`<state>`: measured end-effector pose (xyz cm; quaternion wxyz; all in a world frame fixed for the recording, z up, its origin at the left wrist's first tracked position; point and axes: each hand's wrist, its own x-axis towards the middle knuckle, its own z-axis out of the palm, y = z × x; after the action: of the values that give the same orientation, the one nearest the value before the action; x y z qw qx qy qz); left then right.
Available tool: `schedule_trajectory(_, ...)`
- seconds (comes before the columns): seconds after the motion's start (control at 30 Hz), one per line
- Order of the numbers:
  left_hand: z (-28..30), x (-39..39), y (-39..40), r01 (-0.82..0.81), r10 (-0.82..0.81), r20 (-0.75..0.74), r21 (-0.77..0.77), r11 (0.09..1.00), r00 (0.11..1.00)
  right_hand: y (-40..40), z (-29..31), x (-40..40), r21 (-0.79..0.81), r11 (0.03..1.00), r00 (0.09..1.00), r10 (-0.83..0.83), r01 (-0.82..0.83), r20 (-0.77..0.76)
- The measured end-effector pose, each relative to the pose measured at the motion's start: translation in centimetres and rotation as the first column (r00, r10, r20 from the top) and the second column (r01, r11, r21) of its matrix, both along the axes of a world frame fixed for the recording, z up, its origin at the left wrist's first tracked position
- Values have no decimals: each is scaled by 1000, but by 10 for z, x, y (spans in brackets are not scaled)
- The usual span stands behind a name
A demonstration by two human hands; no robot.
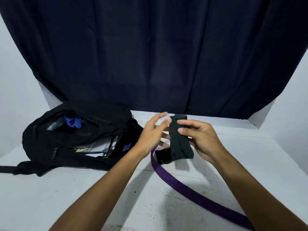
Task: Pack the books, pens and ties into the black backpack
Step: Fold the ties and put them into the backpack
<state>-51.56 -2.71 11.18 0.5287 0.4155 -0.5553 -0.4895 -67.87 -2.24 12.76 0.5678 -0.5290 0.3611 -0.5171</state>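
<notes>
A folded dark green tie (pixel 180 139) is held above the white table, and my right hand (pixel 198 139) grips it with thumb and fingers curled round its upper part. My left hand (pixel 153 130) is just to the left of the tie with its fingers spread and relaxed, blurred, at the tie's edge. A purple tie (pixel 191 192) lies on the table, curving from under the green one toward the lower right. The black backpack (pixel 75 137) lies on its side at the left, unzipped, with books (pixel 100 147) and a blue cloth (pixel 74 122) showing inside.
The white table (pixel 83 197) runs to a raised white ledge (pixel 233 121) at the back. A dark navy curtain (pixel 158 55) hangs behind it. A backpack strap (pixel 8 169) trails off the left edge.
</notes>
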Motion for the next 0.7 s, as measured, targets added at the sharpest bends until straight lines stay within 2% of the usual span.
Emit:
schedule_trajectory(0.07,1,5,-11,-175,176,1,-99,980,984,-1,11,-3,15,999,998,37,-38,57)
schedule_trajectory(0.1,2,5,-15,-174,176,-2,-169,970,984,-1,16,-4,21,998,995,64,-66,82)
schedule_trajectory(0.17,2,3,-18,-20,18,-7,-258,966,1000,0,28,-5,27,992,984,120,-125,129)
schedule_trajectory(0.2,3,0,-19,61,-70,-28,-256,965,997,0,34,-5,27,988,979,144,-150,147)
schedule_trajectory(0.3,3,-6,-24,194,-223,-138,-197,961,965,0,51,-8,-1,987,973,155,-158,171)
schedule_trajectory(0.47,-13,-14,-19,189,-198,-215,-62,980,956,-6,64,-15,-61,997,962,71,-57,262)
schedule_trajectory(0.7,0,-15,-17,114,-39,-428,150,982,903,-1,41,-10,-64,998,995,30,-24,94)
